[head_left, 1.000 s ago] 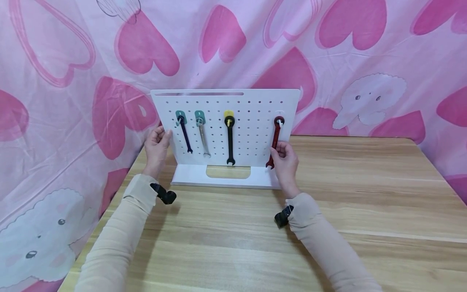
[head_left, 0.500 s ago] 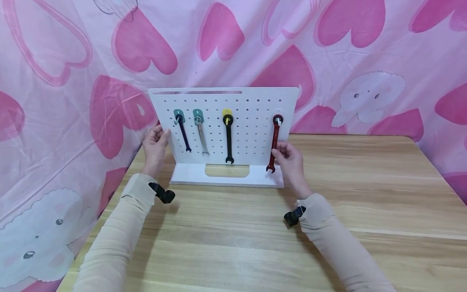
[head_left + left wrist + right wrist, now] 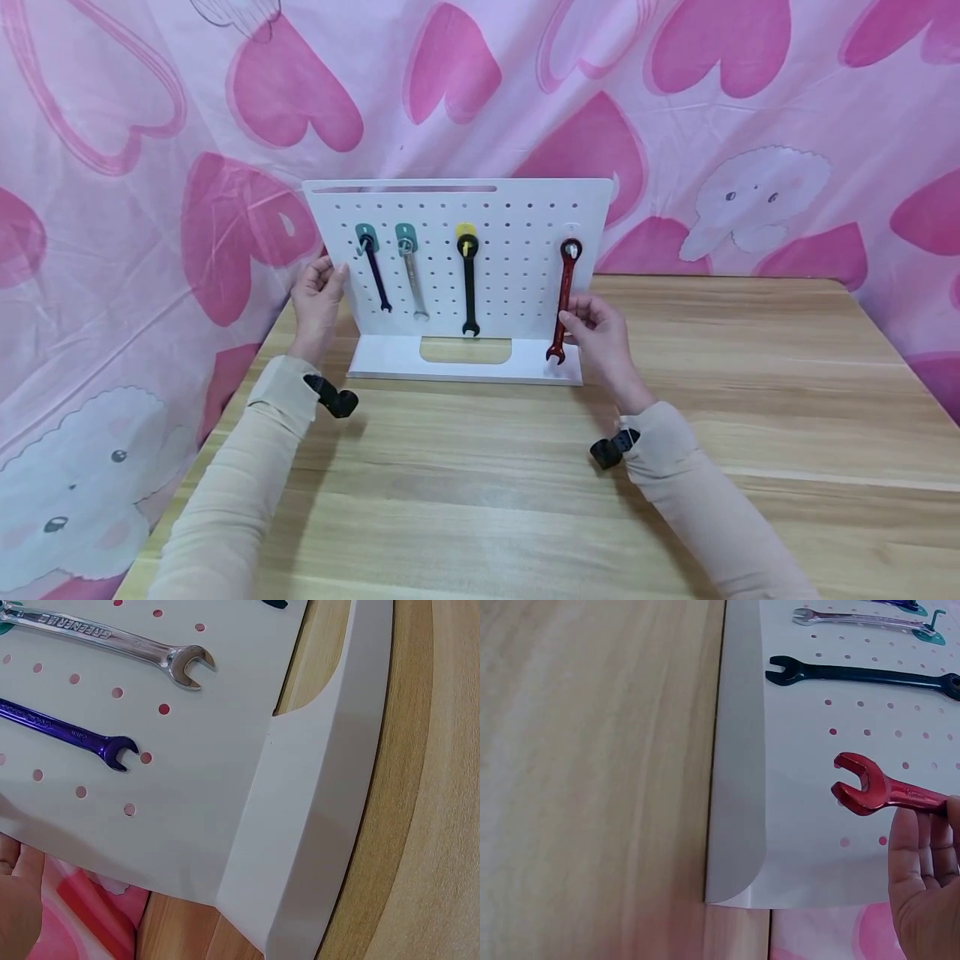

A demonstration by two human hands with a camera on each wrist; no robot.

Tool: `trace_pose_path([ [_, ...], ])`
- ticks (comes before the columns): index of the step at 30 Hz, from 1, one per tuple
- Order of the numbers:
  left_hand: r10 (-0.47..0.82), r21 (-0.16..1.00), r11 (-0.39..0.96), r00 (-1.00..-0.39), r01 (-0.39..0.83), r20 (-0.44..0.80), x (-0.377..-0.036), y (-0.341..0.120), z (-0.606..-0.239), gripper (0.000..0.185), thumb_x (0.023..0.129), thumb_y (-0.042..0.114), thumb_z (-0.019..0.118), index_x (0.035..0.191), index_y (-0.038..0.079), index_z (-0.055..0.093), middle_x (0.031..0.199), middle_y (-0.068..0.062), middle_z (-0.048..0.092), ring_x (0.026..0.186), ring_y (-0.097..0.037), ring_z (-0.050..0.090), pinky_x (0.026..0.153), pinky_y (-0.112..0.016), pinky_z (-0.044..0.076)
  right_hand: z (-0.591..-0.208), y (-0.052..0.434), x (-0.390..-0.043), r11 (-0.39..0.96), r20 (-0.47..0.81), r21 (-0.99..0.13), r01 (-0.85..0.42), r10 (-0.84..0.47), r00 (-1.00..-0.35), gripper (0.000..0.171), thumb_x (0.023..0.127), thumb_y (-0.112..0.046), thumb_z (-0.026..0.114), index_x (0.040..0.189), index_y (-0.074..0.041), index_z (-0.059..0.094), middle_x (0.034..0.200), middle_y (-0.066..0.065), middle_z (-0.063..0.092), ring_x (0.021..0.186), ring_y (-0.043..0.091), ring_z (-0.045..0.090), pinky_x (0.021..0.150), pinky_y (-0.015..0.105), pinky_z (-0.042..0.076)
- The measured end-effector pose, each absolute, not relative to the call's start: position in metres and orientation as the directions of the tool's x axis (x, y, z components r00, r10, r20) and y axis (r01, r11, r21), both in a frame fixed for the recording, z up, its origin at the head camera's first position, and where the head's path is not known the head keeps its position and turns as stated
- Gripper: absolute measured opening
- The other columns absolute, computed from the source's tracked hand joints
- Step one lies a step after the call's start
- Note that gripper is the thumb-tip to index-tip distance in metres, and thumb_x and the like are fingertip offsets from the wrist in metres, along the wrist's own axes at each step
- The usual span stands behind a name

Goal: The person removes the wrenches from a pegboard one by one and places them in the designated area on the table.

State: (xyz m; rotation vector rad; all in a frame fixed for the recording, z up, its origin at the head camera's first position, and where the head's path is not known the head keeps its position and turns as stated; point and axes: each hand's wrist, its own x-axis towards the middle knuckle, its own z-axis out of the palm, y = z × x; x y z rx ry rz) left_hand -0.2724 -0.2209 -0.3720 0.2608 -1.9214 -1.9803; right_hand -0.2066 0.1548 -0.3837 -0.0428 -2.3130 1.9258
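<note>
- Pegboard (image 3: 517,250): white, dotted with rows of small holes.
- Wrenches: red wrench (image 3: 563,300), black wrench (image 3: 468,283), silver wrench (image 3: 413,279), purple wrench (image 3: 376,275).
- Hooks: two teal, one yellow.
- Worktop (image 3: 750,400): light wood grain.
- Backdrop cloth (image 3: 712,100): pink with hearts and white bears.
- Sleeves: beige.

Both arms wore long, close-fitting beige sleeves, lightly wrinkled along the forearms and ending at the wrists with a plain cuff. A small black camera was strapped at each cuff, jutting from the inner side of the left sleeve (image 3: 247,467) and the right sleeve (image 3: 705,508). The left hand (image 3: 318,302) and right hand (image 3: 602,337) were bare, with no rings or gloves and short, unpainted nails.
</note>
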Motion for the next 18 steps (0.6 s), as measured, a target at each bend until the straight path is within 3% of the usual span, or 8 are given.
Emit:
trace_pose_path([
  [15,-0.383,0.988,-0.029,-0.915,0.149,0.127,-0.274,-0.222,-0.374,0.025,0.088,0.027,0.065,0.110,0.016,0.061,0.100,0.007,0.060,0.094,-0.009,0.051,0.086,-0.022,0.046,-0.382,0.160,-0.198,0.136,0.097,-0.987,-0.090,0.044,-0.994,0.020,0.093,-0.008,0.059,0.110,0.003,0.055,0.087,-0.002,0.058,0.075,0.006,0.061,0.067,0.026,0.056],
  [18,-0.385,0.988,-0.029,-0.914,0.149,0.127,-0.274,-0.222,-0.374,0.024,0.088,0.027,0.065,0.109,0.017,0.061,0.099,0.007,0.060,0.092,-0.008,0.051,0.084,-0.020,0.046,-0.381,0.161,-0.196,0.137,0.091,-0.987,-0.085,0.036,-0.995,0.020,0.093,-0.007,0.058,0.110,0.003,0.055,0.088,-0.001,0.058,0.075,0.006,0.061,0.069,0.030,0.057],
])
